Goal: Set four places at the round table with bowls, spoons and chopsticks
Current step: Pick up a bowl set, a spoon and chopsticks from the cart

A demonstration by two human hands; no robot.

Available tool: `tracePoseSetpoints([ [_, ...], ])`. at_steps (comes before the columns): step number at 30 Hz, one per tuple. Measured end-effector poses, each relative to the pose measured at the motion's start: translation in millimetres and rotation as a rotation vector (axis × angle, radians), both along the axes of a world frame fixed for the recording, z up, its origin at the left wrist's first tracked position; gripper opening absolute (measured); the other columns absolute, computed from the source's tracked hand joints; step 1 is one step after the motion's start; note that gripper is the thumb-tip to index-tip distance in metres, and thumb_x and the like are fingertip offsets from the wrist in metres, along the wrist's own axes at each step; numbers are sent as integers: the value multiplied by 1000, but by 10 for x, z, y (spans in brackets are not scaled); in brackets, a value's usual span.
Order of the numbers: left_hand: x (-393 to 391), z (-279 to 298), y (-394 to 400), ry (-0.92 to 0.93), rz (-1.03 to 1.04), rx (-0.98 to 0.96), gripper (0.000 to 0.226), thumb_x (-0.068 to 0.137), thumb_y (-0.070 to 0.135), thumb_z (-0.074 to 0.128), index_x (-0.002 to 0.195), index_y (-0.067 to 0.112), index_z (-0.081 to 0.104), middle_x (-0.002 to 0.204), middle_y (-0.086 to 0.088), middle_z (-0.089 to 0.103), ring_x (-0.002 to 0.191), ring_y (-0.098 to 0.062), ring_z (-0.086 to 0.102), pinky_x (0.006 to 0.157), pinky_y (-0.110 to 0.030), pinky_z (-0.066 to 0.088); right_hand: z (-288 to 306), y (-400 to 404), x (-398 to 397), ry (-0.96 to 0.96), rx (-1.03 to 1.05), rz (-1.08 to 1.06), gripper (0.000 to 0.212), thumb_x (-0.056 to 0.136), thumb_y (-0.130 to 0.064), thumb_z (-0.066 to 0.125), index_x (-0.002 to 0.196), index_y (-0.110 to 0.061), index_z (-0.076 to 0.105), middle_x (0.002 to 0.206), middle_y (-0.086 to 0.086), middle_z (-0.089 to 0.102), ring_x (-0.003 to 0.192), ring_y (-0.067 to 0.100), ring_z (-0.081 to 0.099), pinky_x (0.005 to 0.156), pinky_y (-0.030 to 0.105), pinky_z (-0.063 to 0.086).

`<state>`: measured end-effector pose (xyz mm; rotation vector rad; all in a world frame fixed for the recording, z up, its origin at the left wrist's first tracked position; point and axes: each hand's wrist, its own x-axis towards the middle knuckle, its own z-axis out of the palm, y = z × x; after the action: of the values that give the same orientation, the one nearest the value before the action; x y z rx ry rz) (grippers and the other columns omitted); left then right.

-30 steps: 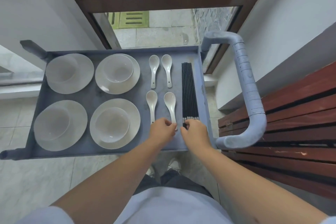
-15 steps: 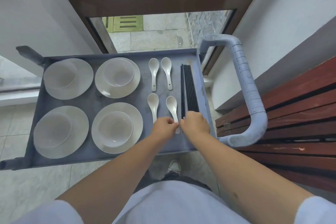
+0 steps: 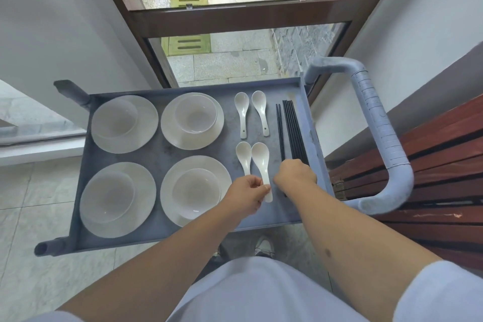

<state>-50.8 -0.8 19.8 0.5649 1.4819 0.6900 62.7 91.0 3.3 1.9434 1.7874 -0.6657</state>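
Landmark is the grey cart tray [image 3: 162,150]. Left hand [image 3: 248,195] is over the tray's near-right area, fingers curled, pinching the handle end of the near-right spoon [image 3: 262,165]; that spoon's bowl points away from the person, and whether it is lifted off the tray can't be told. Right hand [image 3: 295,176] is just right of it, fingers curled down over the near ends of the chopsticks [image 3: 292,131]; the grip itself is hidden under the knuckles, can't tell how many sticks it has. Chopsticks lie along the tray's right edge, lengthwise, with a separate pair [image 3: 279,128] split off slightly to the left of the main bundle. Near-left spoon [image 3: 243,155] lies touching or just beside the pinched one. Two more spoons sit in the tray's far-right area, side by side: far-left spoon [image 3: 241,112] and far-right spoon [image 3: 260,110]. Four bowls, each on a plate, fill the tray's left and centre in a two-by-two grid: far-left bowl [image 3: 115,117], far-right bowl [image 3: 195,112], near-left bowl [image 3: 108,196], near-right bowl [image 3: 196,191]. Cart handle [image 3: 379,125] loops off the tray's right side; red slatted bench [image 3: 439,165] beyond that.
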Motion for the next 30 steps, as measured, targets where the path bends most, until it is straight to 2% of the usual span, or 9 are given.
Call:
tracePoseSetpoints([
  [7,-204,128,-37,-78,11,43,17,96,13,59,79,11,55,56,-1,44,48,-13,33,47,-23,25,6,-97,23,200,-31,-264,20,79,-27,46,74,-11,56,78,6,60,68,24,58,58,29,42],
  [10,-262,158,-61,-83,8,67,12,96,13,59,85,9,55,58,-1,43,47,-12,30,47,-23,23,54,-144,112,450,-34,-454,18,83,-10,42,67,-5,49,74,12,59,67,28,63,57,29,42],
  [13,-301,191,-85,-81,20,87,14,95,13,61,82,10,56,57,2,44,43,-9,30,43,-20,24,163,-299,199,866,-67,-906,14,82,1,48,78,3,61,73,17,64,57,22,65,47,25,51],
  [17,-307,237,-132,-87,14,96,16,94,14,63,79,14,58,63,-1,48,52,-12,36,45,-21,28,321,-521,237,1070,-108,-823,22,90,4,43,101,-3,61,89,17,67,41,14,47,38,23,37],
  [21,-312,283,-187,-33,-26,126,14,94,18,63,81,15,61,71,-6,55,58,-13,46,51,-23,34,408,-664,207,1192,-166,-742,7,102,-13,44,102,-14,51,74,8,59,40,12,28,39,23,24],
  [24,-330,300,-216,-36,-13,129,14,94,16,63,80,15,61,72,-6,57,55,-12,45,50,-23,33,422,-721,174,1236,-254,-802,36,99,-40,50,73,-15,44,61,3,47,43,12,31,44,25,28],
  [26,-357,307,-232,-12,-19,129,14,93,17,64,80,16,61,71,-5,57,55,-12,44,51,-24,33,442,-719,128,1216,-221,-831,42,98,-38,53,66,-12,48,61,5,51,48,14,45,49,26,41],
  [28,-389,308,-251,7,-31,132,11,93,19,65,82,17,63,71,-3,57,56,-12,44,52,-24,34,439,-699,78,1169,-188,-786,36,100,-31,52,80,-3,62,74,9,62,54,16,56,53,27,48],
  [30,-413,306,-272,21,-40,135,10,92,22,65,83,18,65,69,-1,57,58,-13,44,53,-25,36,422,-670,38,1143,-210,-696,31,101,-28,50,103,-2,66,83,9,61,47,13,47,45,24,39],
])
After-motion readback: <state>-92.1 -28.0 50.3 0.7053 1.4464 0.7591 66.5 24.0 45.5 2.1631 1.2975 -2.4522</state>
